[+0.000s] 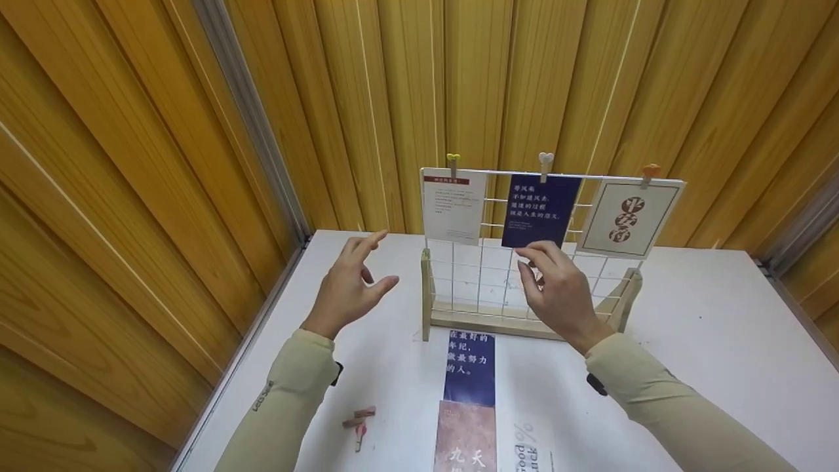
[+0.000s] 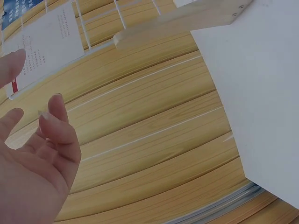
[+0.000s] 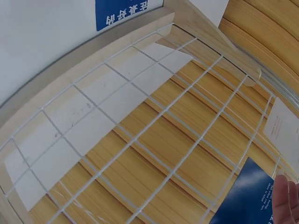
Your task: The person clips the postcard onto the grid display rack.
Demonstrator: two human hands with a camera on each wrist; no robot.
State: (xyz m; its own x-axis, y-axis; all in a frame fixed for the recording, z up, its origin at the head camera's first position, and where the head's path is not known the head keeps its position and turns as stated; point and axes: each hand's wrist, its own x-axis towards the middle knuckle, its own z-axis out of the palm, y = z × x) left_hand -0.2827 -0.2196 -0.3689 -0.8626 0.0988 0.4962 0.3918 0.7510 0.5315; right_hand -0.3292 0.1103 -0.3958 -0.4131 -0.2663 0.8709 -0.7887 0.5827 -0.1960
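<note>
A white wire grid (image 1: 459, 278) stands in a wooden base (image 1: 485, 322). Along its top wire hang a white printed card (image 1: 455, 219), a dark blue card (image 1: 539, 200) and a cream card (image 1: 600, 223). Each hangs from a wooden clip: one yellow-topped (image 1: 453, 160), one with a white heart (image 1: 545, 164), one orange-topped (image 1: 650, 173). My right hand (image 1: 562, 295) is at the blue card's lower edge, fingers loosely bent, nothing visible between them; contact is unclear. Left of the grid, my left hand (image 1: 347, 285) hovers with thumb and fingers spread, holding nothing.
On the white table (image 1: 708, 341) before the rack lie another blue card (image 1: 470, 373), a reddish card (image 1: 467, 432) and a white "Good Luck" card (image 1: 534, 446). Several small clips (image 1: 360, 423) lie at the front left. Wood-patterned walls (image 1: 406, 98) enclose the back and left.
</note>
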